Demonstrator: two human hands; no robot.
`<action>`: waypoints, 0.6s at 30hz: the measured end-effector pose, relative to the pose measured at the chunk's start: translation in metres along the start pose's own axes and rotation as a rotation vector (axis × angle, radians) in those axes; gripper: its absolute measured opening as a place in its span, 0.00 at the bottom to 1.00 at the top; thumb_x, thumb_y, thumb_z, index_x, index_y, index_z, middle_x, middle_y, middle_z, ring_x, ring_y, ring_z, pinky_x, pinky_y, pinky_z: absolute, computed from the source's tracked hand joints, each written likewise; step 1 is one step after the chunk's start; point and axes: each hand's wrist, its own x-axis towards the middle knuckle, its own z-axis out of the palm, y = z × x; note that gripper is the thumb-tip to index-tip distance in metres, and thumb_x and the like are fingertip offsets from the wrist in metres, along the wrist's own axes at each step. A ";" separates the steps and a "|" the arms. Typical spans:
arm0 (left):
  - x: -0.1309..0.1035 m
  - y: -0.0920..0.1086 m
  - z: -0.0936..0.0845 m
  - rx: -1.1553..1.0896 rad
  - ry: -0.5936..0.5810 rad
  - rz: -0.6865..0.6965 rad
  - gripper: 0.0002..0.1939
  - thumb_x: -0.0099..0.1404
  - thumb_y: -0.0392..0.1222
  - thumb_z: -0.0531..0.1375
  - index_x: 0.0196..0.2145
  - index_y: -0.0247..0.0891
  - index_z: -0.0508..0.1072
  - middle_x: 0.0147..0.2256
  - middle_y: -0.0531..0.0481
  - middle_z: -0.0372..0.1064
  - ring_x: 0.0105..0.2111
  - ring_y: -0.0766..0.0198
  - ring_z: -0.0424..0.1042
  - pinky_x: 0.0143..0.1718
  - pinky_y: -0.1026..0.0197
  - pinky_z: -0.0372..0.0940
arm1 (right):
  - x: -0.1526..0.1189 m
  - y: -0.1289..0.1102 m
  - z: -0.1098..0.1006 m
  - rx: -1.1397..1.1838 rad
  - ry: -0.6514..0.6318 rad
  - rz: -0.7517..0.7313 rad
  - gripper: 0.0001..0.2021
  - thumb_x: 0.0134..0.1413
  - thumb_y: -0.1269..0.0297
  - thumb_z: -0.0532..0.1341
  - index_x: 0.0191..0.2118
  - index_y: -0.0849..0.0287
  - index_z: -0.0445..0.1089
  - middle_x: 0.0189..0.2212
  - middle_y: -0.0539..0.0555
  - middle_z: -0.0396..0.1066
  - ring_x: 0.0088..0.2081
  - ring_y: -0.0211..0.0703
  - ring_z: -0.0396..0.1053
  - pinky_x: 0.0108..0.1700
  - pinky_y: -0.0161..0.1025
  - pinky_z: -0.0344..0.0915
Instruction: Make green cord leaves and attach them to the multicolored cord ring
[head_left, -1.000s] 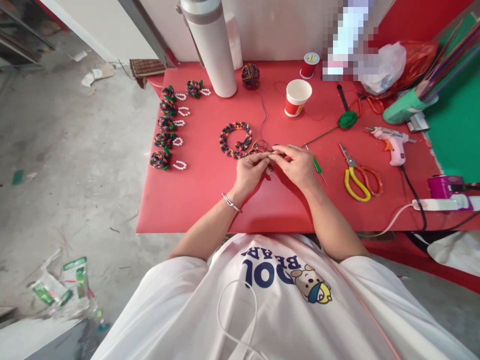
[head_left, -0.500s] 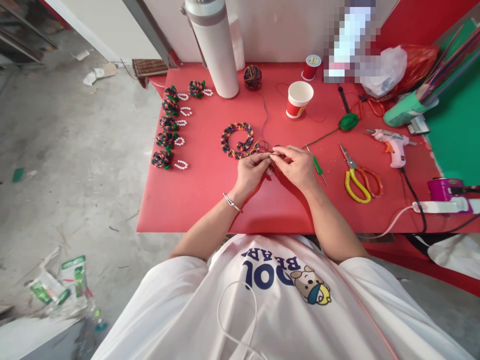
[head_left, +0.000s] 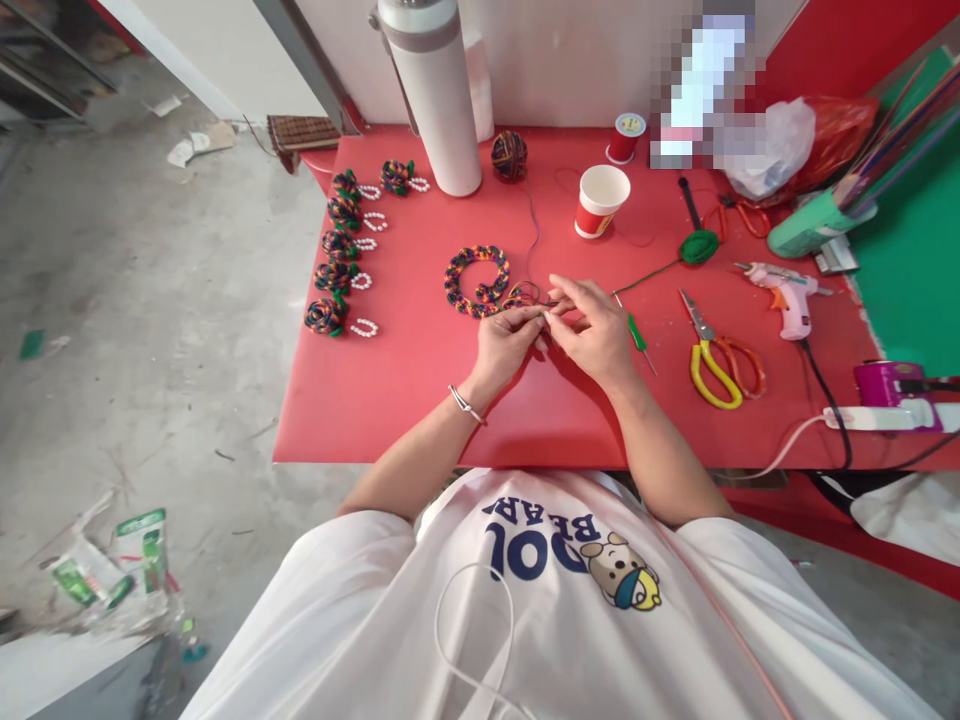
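Observation:
My left hand (head_left: 507,347) is closed in a pinch on thin yarn at the end of a multicoloured crocheted strip (head_left: 456,285), which curls on the red table. Facing it, my right hand (head_left: 592,328) pinches the same yarn with thumb and a finger, its index finger raised. The fingertips of both hands nearly meet, and the small piece between them is mostly hidden. A strand runs up to a multicoloured yarn ball (head_left: 509,156). Right of my right hand lies a green-handled crochet hook (head_left: 637,332).
Finished yarn roses (head_left: 325,316) with bead loops line the left of the table (head_left: 375,420). A tall bottle (head_left: 439,110) and paper cup (head_left: 602,200) stand behind. Scissors (head_left: 716,372), green yarn (head_left: 698,246), a glue gun (head_left: 784,295) and a power strip (head_left: 874,417) are at right.
The index finger of my right hand has lifted away from the pinch. My left hand keeps nearly the same hold, and the whole view has shifted slightly.

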 end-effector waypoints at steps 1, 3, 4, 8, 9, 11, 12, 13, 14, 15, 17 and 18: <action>0.000 0.000 0.000 -0.002 0.001 -0.007 0.05 0.61 0.34 0.68 0.36 0.32 0.84 0.18 0.54 0.72 0.16 0.69 0.69 0.19 0.66 0.68 | 0.000 -0.001 0.000 0.025 -0.005 -0.006 0.22 0.66 0.69 0.62 0.64 0.51 0.72 0.50 0.56 0.80 0.41 0.42 0.80 0.50 0.44 0.81; 0.000 0.000 0.000 0.010 0.000 -0.018 0.06 0.61 0.35 0.69 0.36 0.32 0.84 0.18 0.54 0.73 0.16 0.69 0.70 0.20 0.67 0.69 | 0.000 -0.003 0.000 0.056 -0.021 -0.014 0.25 0.66 0.70 0.61 0.66 0.49 0.69 0.51 0.56 0.78 0.42 0.41 0.80 0.49 0.43 0.82; 0.000 0.000 0.000 0.018 0.001 -0.018 0.06 0.61 0.35 0.69 0.37 0.32 0.84 0.18 0.54 0.73 0.17 0.69 0.70 0.20 0.67 0.69 | -0.001 -0.003 0.000 0.063 -0.028 -0.016 0.26 0.66 0.71 0.61 0.67 0.48 0.69 0.51 0.56 0.77 0.43 0.41 0.80 0.49 0.42 0.82; 0.001 -0.003 -0.001 0.038 0.003 0.019 0.05 0.61 0.35 0.69 0.36 0.34 0.84 0.19 0.54 0.73 0.18 0.69 0.71 0.23 0.66 0.71 | -0.001 -0.002 0.000 0.036 -0.053 -0.016 0.28 0.67 0.70 0.60 0.69 0.45 0.66 0.52 0.56 0.75 0.45 0.43 0.79 0.50 0.43 0.82; 0.001 -0.003 -0.001 0.044 0.004 0.034 0.05 0.61 0.35 0.69 0.36 0.34 0.85 0.19 0.53 0.74 0.18 0.69 0.71 0.24 0.66 0.71 | 0.000 -0.003 0.000 0.016 -0.062 -0.009 0.28 0.68 0.70 0.60 0.70 0.44 0.65 0.52 0.56 0.75 0.45 0.43 0.79 0.50 0.44 0.82; 0.001 -0.005 -0.001 0.058 0.002 0.061 0.05 0.61 0.34 0.69 0.35 0.35 0.85 0.20 0.53 0.75 0.20 0.69 0.73 0.26 0.67 0.71 | 0.000 -0.004 -0.001 -0.027 -0.081 0.004 0.28 0.69 0.69 0.59 0.71 0.44 0.63 0.52 0.57 0.75 0.47 0.45 0.78 0.51 0.46 0.82; 0.001 -0.005 -0.001 0.064 0.003 0.071 0.05 0.61 0.34 0.69 0.35 0.35 0.85 0.21 0.53 0.75 0.21 0.69 0.73 0.26 0.67 0.71 | 0.001 -0.006 -0.001 -0.046 -0.089 0.004 0.29 0.69 0.69 0.58 0.72 0.44 0.62 0.52 0.58 0.75 0.47 0.46 0.78 0.52 0.47 0.82; 0.001 -0.006 -0.001 0.070 0.003 0.080 0.05 0.61 0.33 0.68 0.35 0.35 0.86 0.22 0.52 0.76 0.22 0.69 0.74 0.27 0.67 0.70 | 0.002 -0.007 -0.002 -0.064 -0.098 -0.002 0.29 0.69 0.70 0.58 0.72 0.45 0.61 0.53 0.58 0.75 0.48 0.47 0.78 0.53 0.48 0.81; 0.001 -0.006 -0.001 0.076 0.006 0.089 0.06 0.61 0.33 0.68 0.36 0.35 0.86 0.22 0.52 0.76 0.22 0.69 0.74 0.28 0.67 0.70 | 0.002 -0.008 -0.002 -0.082 -0.106 -0.010 0.30 0.69 0.70 0.57 0.73 0.45 0.60 0.53 0.59 0.76 0.48 0.48 0.78 0.55 0.49 0.81; 0.001 -0.006 -0.001 0.083 0.010 0.097 0.06 0.61 0.33 0.68 0.36 0.35 0.86 0.23 0.52 0.77 0.23 0.68 0.74 0.28 0.67 0.70 | 0.003 -0.009 -0.003 -0.100 -0.114 -0.020 0.30 0.69 0.71 0.57 0.74 0.46 0.60 0.52 0.59 0.76 0.49 0.48 0.78 0.57 0.50 0.80; 0.000 -0.007 0.000 0.102 0.015 0.115 0.07 0.61 0.33 0.67 0.36 0.35 0.86 0.25 0.51 0.79 0.24 0.68 0.75 0.30 0.66 0.71 | 0.004 -0.011 -0.003 -0.129 -0.126 -0.034 0.31 0.69 0.71 0.57 0.75 0.47 0.58 0.52 0.59 0.76 0.49 0.49 0.78 0.60 0.50 0.78; 0.000 -0.007 0.000 0.111 0.018 0.123 0.07 0.61 0.33 0.67 0.36 0.36 0.86 0.26 0.50 0.79 0.25 0.67 0.75 0.31 0.66 0.71 | 0.004 -0.011 -0.003 -0.138 -0.129 -0.037 0.32 0.69 0.72 0.56 0.75 0.47 0.57 0.52 0.59 0.77 0.49 0.49 0.78 0.60 0.50 0.78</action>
